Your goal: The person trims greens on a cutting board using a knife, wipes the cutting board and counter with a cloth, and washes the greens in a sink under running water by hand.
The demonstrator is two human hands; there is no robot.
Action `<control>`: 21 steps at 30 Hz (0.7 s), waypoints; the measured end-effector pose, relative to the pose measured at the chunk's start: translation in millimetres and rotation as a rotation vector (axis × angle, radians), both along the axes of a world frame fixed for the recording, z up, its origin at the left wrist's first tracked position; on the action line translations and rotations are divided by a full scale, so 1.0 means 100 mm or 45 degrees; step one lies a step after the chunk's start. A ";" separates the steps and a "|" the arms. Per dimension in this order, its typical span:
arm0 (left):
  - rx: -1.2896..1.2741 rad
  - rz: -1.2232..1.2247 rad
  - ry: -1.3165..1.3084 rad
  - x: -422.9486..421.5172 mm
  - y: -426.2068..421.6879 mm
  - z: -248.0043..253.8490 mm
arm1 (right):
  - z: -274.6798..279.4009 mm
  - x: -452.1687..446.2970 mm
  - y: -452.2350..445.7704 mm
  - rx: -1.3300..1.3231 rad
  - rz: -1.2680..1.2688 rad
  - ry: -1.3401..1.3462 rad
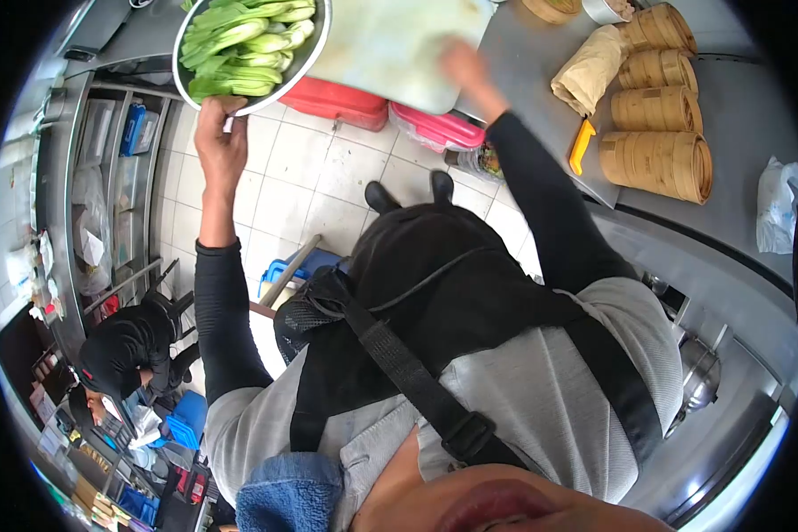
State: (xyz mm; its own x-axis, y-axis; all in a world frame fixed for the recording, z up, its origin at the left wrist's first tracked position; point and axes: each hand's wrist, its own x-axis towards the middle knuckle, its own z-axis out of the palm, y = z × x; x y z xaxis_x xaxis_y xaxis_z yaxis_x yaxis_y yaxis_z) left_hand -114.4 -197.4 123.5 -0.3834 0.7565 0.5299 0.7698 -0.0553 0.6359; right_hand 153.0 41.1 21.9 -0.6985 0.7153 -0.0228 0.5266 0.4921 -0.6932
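Note:
My left hand (219, 146) is closed on the near rim of a round metal bowl (321, 55), thumb and fingers pinching the edge. Halved green bok choy (250, 44) fills the bowl, which sits at the left end of a pale cutting board (372, 62). Over the board's right part is my right hand (464, 69), smeared by motion. Its fingers are too blurred to show whether they hold anything.
Right of the board, several bamboo steamers (656, 164) stand near a brown paper bag (588, 69) and a yellow-handled knife (582, 146). Red bins (337, 102) sit below the board. Another person (129, 350) bends by shelves at left.

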 end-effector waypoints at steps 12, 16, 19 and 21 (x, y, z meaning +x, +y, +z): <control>-0.051 0.228 -0.094 0.80 -0.50 -0.19 | 0.33 1.51 1.34 0.200 -0.224 0.070; -0.150 0.629 -0.028 1.54 -1.31 -0.12 | -0.28 1.69 0.60 0.469 -0.252 -0.315; -0.169 0.959 -0.093 2.16 -2.15 -0.37 | -0.17 1.77 -0.38 -0.371 0.668 0.070; -0.132 1.187 -0.227 2.70 -2.62 -0.47 | -0.21 1.77 0.03 -0.454 0.274 0.071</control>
